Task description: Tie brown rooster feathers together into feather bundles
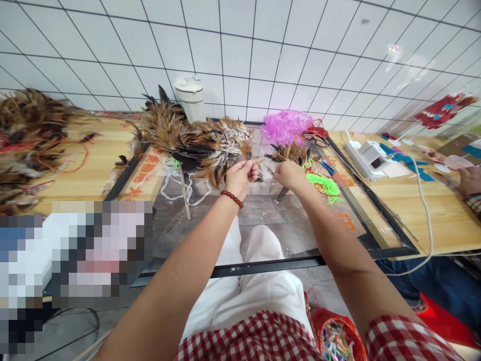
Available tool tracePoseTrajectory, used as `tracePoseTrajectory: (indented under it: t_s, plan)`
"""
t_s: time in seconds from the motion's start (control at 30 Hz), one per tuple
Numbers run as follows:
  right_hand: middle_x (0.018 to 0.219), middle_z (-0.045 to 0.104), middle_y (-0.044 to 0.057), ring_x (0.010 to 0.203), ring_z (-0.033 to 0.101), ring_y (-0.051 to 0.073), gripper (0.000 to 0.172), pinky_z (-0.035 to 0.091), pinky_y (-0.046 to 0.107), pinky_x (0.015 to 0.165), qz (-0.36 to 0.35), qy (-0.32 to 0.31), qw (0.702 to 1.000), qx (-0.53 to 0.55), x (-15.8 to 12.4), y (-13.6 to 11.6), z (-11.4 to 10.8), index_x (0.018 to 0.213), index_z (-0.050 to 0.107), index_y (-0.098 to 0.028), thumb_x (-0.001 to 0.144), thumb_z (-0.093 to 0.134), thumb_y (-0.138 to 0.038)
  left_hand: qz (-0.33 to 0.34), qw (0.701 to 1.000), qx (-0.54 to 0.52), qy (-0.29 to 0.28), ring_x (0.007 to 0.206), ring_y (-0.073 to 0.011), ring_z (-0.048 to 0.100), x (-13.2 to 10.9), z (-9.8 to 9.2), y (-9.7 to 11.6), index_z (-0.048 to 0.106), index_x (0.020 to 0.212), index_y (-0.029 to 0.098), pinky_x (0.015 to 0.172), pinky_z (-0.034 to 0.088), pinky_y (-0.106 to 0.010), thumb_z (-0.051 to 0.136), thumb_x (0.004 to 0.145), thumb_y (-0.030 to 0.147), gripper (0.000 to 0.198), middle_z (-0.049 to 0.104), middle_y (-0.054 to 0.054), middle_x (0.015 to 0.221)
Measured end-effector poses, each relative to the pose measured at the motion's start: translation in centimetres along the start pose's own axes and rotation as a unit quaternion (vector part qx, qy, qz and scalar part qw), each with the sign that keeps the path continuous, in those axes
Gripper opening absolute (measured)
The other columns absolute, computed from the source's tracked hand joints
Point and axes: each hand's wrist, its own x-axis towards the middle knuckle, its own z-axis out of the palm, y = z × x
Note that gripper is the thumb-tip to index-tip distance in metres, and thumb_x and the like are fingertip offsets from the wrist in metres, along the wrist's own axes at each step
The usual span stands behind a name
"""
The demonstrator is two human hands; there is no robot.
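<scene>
My left hand (241, 176) has its fingers pinched together at the front edge of a brown feather pile (221, 143), with a small brown feather (246, 150) sticking up from the fingertips. To the right, my right hand (289, 175) is closed, back of the hand up, with a thin light tip showing at its fingers; what it grips is too small to name. Just behind it lies a smaller feather bundle (291, 152). Bright green cords (325, 185) lie to its right. The two hands are apart above a black-framed transparent panel (263, 267).
A white lidded container (190, 98) and a pink plastic bag (285, 126) stand at the back. More feathers (30, 115) lie far left. A white power strip (358, 159) with a cable is at right, near another person's hand (469, 180). A red bag (336, 336) sits below.
</scene>
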Motion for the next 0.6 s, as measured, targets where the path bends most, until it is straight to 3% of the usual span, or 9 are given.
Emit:
tracePoseTrajectory:
  t_s: [0.1, 0.17, 0.27, 0.33, 0.4, 0.6]
  plan:
    - [0.076, 0.067, 0.011, 0.077, 0.062, 0.022, 0.011, 0.042, 0.029, 0.069, -0.006, 0.005, 0.997, 0.073, 0.1, 0.0, 0.0, 0.068, 0.066, -0.014, 0.071, 0.059, -0.022, -0.003, 1.0, 0.01, -0.005, 0.054, -0.0054, 0.056, -0.1, 0.0, 0.0, 0.062, 0.075, 0.011, 0.055, 0.046, -0.018, 0.063, 0.081, 0.017, 0.009, 0.062, -0.001, 0.063]
    - [0.063, 0.059, 0.003, 0.063, 0.055, 0.014, 0.015, 0.039, 0.025, 0.061, -0.032, 0.003, 0.969, 0.244, 0.2, -0.1, 0.2, 0.067, 0.062, -0.015, 0.074, 0.058, -0.028, -0.01, 1.0, 0.013, -0.001, 0.057, -0.0064, 0.059, -0.1, 0.0, 0.0, 0.063, 0.076, 0.01, 0.059, 0.048, -0.019, 0.062, 0.081, 0.017, 0.008, 0.064, -0.002, 0.066]
    - [0.054, 0.046, -0.005, 0.049, 0.038, 0.007, 0.02, 0.032, 0.021, 0.051, -0.084, -0.029, 0.848, 0.523, 0.2, -0.9, 0.6, 0.07, 0.058, -0.017, 0.074, 0.057, -0.036, -0.03, 0.999, 0.022, -0.001, 0.061, -0.0084, 0.062, -0.1, 0.1, 0.1, 0.063, 0.076, 0.01, 0.065, 0.051, -0.022, 0.063, 0.08, 0.017, 0.008, 0.066, -0.004, 0.068]
    - [0.055, 0.046, -0.006, 0.049, 0.036, 0.006, 0.02, 0.032, 0.02, 0.05, -0.112, -0.03, 0.788, 0.605, 0.1, -1.7, 0.7, 0.07, 0.057, -0.017, 0.07, 0.062, -0.036, -0.047, 0.998, 0.03, -0.009, 0.061, -0.0093, 0.063, 0.0, 0.0, 0.2, 0.063, 0.076, 0.01, 0.065, 0.051, -0.023, 0.062, 0.081, 0.017, 0.009, 0.066, -0.004, 0.067]
    - [0.059, 0.05, -0.005, 0.053, 0.04, 0.006, 0.02, 0.035, 0.02, 0.053, -0.127, -0.009, 0.772, 0.623, -0.2, -2.4, 0.8, 0.069, 0.057, -0.017, 0.068, 0.065, -0.036, -0.056, 0.998, 0.03, -0.016, 0.06, -0.0097, 0.064, 0.0, 0.0, 0.2, 0.063, 0.076, 0.01, 0.064, 0.051, -0.023, 0.062, 0.081, 0.017, 0.009, 0.066, -0.004, 0.065]
    - [0.062, 0.054, -0.004, 0.058, 0.048, 0.008, 0.021, 0.041, 0.021, 0.057, -0.118, 0.056, 0.77, 0.625, -0.3, -3.1, 1.1, 0.069, 0.058, -0.016, 0.069, 0.065, -0.036, -0.077, 0.995, 0.037, -0.046, 0.06, -0.0112, 0.065, -0.2, 0.0, 0.3, 0.064, 0.079, 0.009, 0.063, 0.051, -0.023, 0.066, 0.079, 0.02, 0.011, 0.068, -0.007, 0.069]
